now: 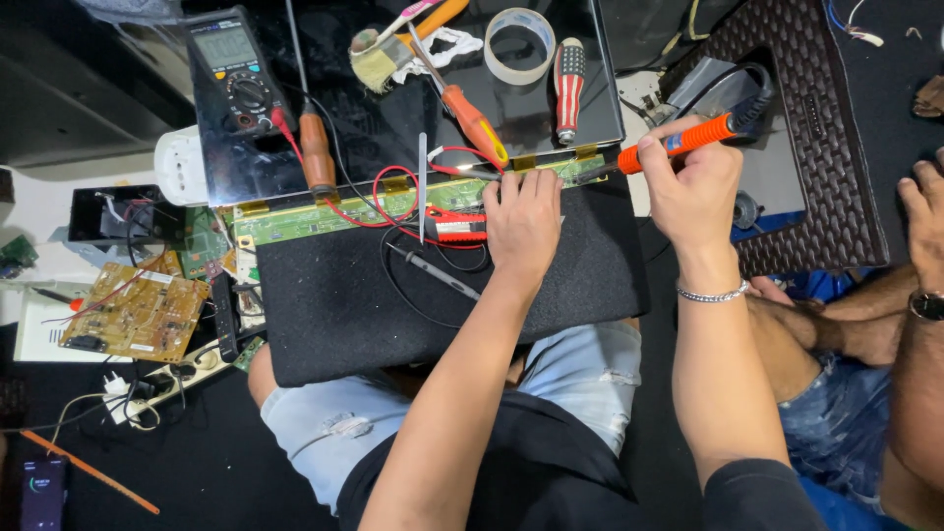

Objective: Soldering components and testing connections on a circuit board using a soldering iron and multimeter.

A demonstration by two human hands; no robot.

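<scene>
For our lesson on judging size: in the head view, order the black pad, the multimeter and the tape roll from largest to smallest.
1. black pad
2. multimeter
3. tape roll

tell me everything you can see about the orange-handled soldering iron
The soldering iron has a bright orange handle with a dark metal shaft and a black cord end. The right hand grips it like a pen, thumb and fingers wrapped around the handle. It lies nearly level, tip pointing left and slightly down, reaching the long green circuit strip beside the left hand. Its cord loops back over the dark woven stool.
</scene>
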